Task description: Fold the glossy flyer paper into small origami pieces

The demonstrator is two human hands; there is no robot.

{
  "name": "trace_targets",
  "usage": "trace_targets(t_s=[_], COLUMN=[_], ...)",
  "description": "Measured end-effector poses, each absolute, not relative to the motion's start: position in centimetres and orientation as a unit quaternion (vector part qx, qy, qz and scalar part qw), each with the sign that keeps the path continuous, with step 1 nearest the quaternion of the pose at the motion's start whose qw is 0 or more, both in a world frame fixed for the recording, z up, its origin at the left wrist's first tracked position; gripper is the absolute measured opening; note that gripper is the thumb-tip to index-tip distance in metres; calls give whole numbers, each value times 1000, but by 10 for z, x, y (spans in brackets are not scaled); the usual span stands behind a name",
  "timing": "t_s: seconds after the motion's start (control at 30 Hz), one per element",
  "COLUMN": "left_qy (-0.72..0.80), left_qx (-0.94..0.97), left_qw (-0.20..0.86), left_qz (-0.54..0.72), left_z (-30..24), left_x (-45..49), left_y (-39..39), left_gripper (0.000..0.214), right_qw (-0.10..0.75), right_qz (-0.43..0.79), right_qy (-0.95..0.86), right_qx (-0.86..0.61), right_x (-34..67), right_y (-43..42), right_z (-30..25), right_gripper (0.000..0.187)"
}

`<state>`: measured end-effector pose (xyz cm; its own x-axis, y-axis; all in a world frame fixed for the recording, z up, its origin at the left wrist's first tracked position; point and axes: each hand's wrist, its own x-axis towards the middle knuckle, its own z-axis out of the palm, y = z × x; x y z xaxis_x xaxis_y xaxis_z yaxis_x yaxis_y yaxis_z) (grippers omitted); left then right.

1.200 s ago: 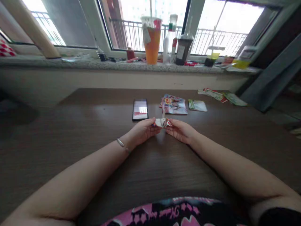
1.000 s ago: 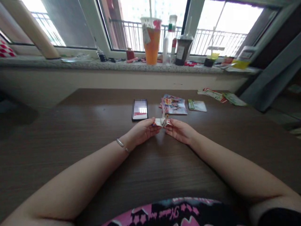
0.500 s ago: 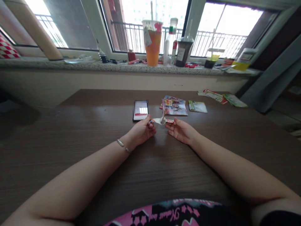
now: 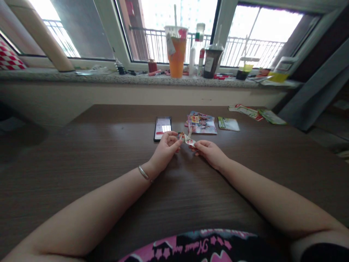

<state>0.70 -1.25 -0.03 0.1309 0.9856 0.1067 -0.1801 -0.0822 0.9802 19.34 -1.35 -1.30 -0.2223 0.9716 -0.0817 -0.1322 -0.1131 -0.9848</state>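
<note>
A small folded piece of printed paper, white with red and yellow marks, is held just above the brown table between both my hands. My left hand pinches its left end with closed fingers; a thin bracelet circles that wrist. My right hand pinches the right end, fingers curled. The hands nearly touch each other. A phone with a lit screen lies just beyond my left hand.
Printed leaflets and a green card lie behind the hands; more flyers sit at the far right. On the stone windowsill stand an orange cup, a bottle, a dark drink cup and small clutter.
The folded paper has been pulled and turned between my fingers, opening out and then tilting. My hands stayed in the same spot, shifting slightly away from me.
</note>
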Motion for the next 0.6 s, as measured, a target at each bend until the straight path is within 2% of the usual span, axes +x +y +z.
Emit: trace_targets(t_s=[0.1, 0.27, 0.33, 0.47, 0.53, 0.6], left_qy=[397, 427, 443, 431, 413, 405], left_qx=[596, 622, 619, 605, 586, 581], left_qw=[468, 418, 402, 441, 488, 506], left_qz=[518, 507, 509, 504, 498, 493], left_z=[-4, -8, -7, 0, 4, 7], left_x=[7, 5, 5, 7, 10, 11], left_y=[-12, -6, -6, -8, -10, -10], left_gripper=[26, 17, 16, 11, 9, 11], right_qw=[418, 367, 374, 446, 456, 450], right_qz=[572, 526, 497, 453, 446, 425], right_qy=[-545, -613, -627, -610, -616, -640], right_qx=[-448, -462, -468, -473, -462, -455], right_x=[193, 196, 198, 198, 197, 196], right_y=[-17, -21, -21, -16, -13, -11], right_z=[-12, -11, -11, -13, -14, -15], right_gripper=[35, 34, 33, 28, 31, 26])
